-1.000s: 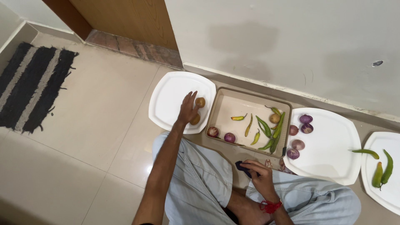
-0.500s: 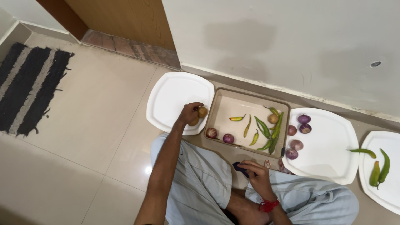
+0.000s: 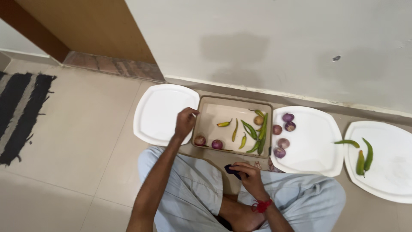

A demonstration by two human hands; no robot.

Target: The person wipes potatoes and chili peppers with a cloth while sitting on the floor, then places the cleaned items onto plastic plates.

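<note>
My left hand [image 3: 185, 122] is curled into a fist over the right rim of a white plate [image 3: 156, 114], beside a beige tray [image 3: 214, 107]. The two brown potatoes from that plate do not show on it; they seem to be inside the fist. The tray holds two red onions [image 3: 217, 144], several green chillies [image 3: 251, 131] and one potato [image 3: 258, 120]. My right hand [image 3: 248, 172] rests at my lap and pinches a small dark blue object [image 3: 231, 169].
A second white plate [image 3: 313, 150] right of the tray carries several red onions. A third plate [image 3: 390, 172] at the far right holds green chillies. The wall runs just behind them. A black striped rug [image 3: 21, 111] lies at the left, by a wooden door.
My left hand closed over the two potatoes on the left plate and drew them toward the tray. The camera view shifted right. The right hand stayed put.
</note>
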